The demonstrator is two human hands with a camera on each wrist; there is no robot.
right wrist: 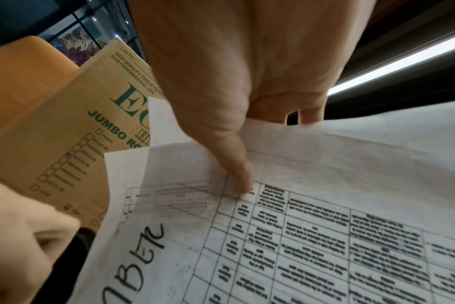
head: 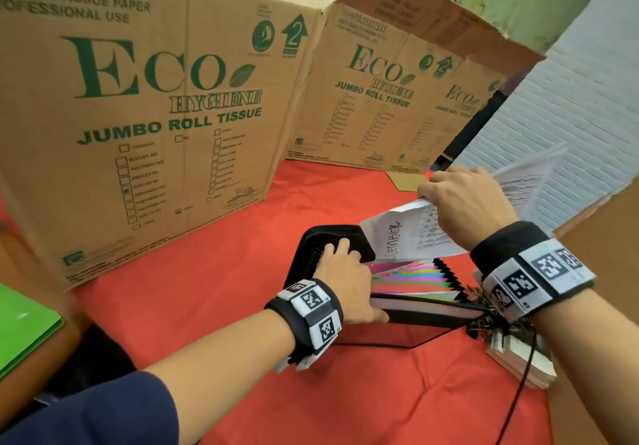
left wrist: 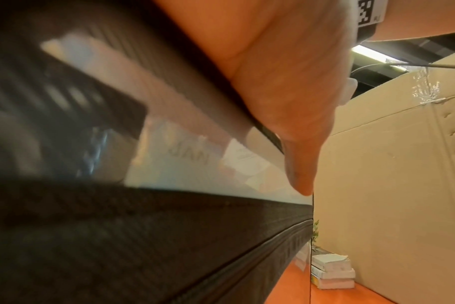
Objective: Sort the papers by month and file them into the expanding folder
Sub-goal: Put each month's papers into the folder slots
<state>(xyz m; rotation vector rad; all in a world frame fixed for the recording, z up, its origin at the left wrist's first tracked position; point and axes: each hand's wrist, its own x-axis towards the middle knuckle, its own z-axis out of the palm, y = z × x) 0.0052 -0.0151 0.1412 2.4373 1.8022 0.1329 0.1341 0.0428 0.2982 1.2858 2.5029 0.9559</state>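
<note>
The black expanding folder (head: 345, 237) lies open on the red cloth, its coloured dividers (head: 415, 277) fanned out. My left hand (head: 345, 273) grips its left end, with fingers curled over the far flap and the thumb along the near wall (left wrist: 299, 164). A tab marked JAN (left wrist: 190, 156) shows in the left wrist view. My right hand (head: 461, 199) pinches several white papers (head: 408, 233) above the folder's right half, thumb on top (right wrist: 237, 164). The front sheet (right wrist: 325, 236) carries a printed table and handwriting ending in "BER".
Printed cardboard boxes (head: 155, 98) wall off the back, and plain cardboard (left wrist: 390, 164) stands at the right. A green folder (head: 24, 327) lies at the left edge. A stack of booklets (head: 518, 358) with binder clips sits right of the folder. A black cable (head: 518, 396) hangs nearby.
</note>
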